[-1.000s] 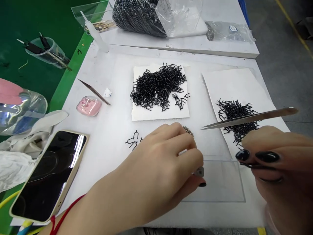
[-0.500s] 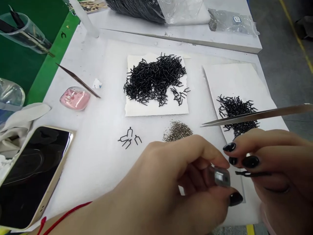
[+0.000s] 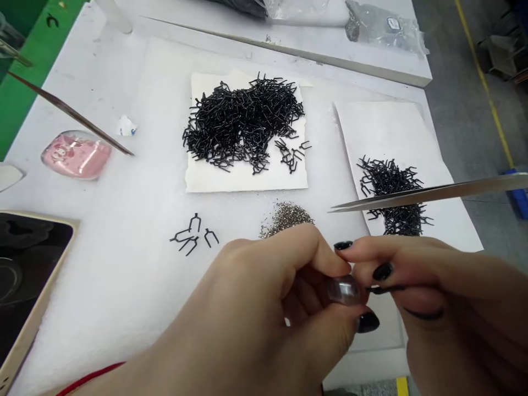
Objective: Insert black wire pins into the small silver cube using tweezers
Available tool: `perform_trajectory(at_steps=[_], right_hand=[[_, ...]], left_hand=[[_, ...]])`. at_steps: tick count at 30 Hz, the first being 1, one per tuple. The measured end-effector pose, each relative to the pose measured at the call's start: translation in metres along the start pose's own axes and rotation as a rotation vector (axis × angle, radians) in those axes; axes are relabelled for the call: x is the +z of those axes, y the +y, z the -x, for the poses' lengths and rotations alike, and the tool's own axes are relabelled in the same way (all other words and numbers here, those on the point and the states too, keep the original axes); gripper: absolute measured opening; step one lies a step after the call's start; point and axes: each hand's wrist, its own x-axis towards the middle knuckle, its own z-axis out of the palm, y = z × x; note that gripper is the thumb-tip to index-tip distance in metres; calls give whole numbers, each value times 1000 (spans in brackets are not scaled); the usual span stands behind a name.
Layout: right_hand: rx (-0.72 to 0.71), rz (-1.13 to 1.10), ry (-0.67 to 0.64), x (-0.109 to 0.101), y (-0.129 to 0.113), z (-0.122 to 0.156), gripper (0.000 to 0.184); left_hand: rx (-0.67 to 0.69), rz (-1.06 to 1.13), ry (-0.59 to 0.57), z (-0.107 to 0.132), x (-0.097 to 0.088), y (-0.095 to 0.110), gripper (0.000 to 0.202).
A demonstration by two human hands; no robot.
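Both hands have drawn together since the earlier frame, above the worktop [image 3: 103,297]. My left hand [image 3: 247,308], grip closed, pinches a shiny metal piece [image 3: 344,290]; my right hand [image 3: 449,280] grips tweezers [image 3: 433,193] and a black wire clip [image 3: 383,289] touching it. Clip appears light, stiff: hold by its shank.

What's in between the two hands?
The head view shows a small shiny metal piece, pinched by the left hand, and a thin black wire, pinched by the right hand.
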Motion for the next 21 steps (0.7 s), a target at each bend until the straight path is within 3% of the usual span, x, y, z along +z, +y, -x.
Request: perform_trajectory(at_steps=[3, 10, 13, 21], right_hand=[[-8, 103, 97, 4, -2, -1, 22], [-25, -48, -39, 3, 0, -3, 12], [-26, -127, -128, 3, 1, -8, 17], [-46, -122, -146, -3, 10, -14, 16]], left_hand=[[61, -61, 43, -2, 1, -3, 24], [47, -6, 60, -2, 3, 0, 29], [58, 48, 65, 0, 4, -1, 27], [42, 54, 48, -1, 4, 0, 22]])
